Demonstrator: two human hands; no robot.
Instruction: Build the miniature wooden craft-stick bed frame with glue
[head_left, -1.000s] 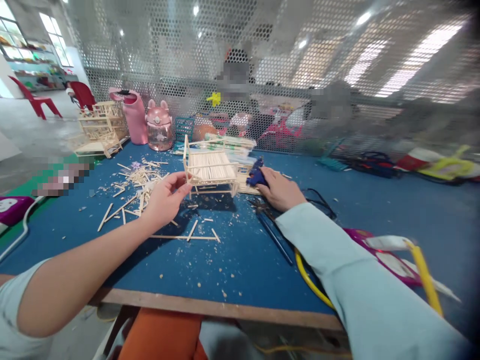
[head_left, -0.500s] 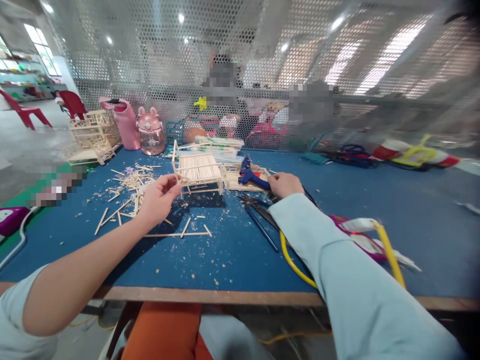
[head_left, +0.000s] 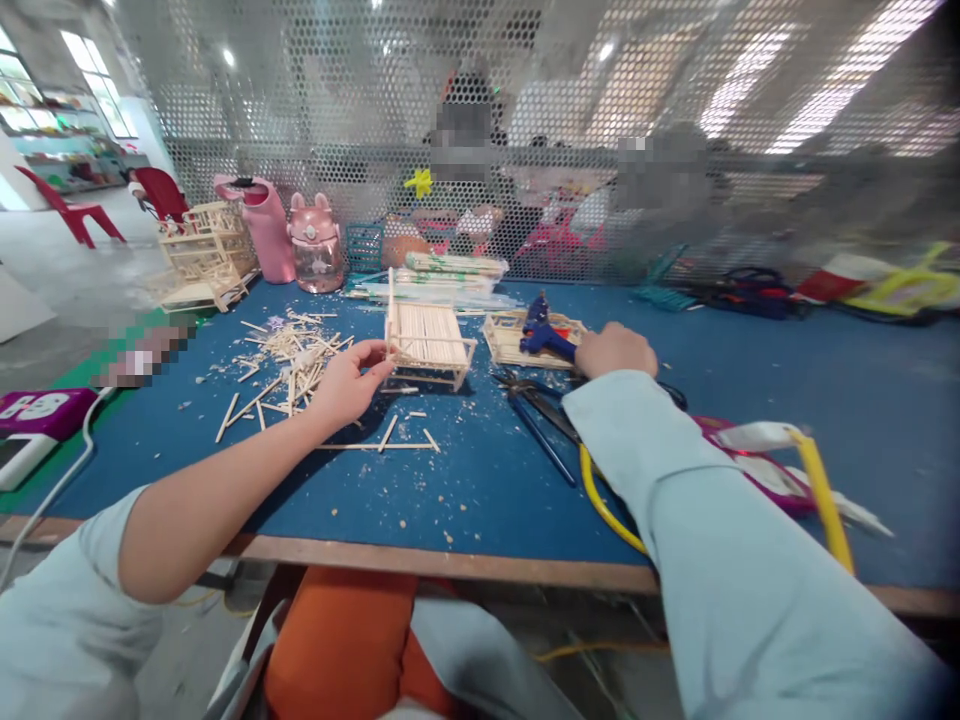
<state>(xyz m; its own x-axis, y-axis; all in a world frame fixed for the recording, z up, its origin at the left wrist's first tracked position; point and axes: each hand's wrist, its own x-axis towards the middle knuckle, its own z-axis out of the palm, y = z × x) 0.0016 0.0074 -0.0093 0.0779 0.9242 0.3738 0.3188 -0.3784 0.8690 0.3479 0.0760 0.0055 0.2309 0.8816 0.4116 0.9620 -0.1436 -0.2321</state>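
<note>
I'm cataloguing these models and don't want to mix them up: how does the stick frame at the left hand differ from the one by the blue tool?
The left-hand frame has a tall post rising at one corner; the right-hand frame is low all round. The left-hand frame is pinched by the left hand, while the right-hand frame has the blue tool over it. Both are built of thin, pale sticks.

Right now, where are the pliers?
In the head view, right of centre: the pliers lie on the blue tabletop, on the near side of the blue tool in the right hand.
</note>
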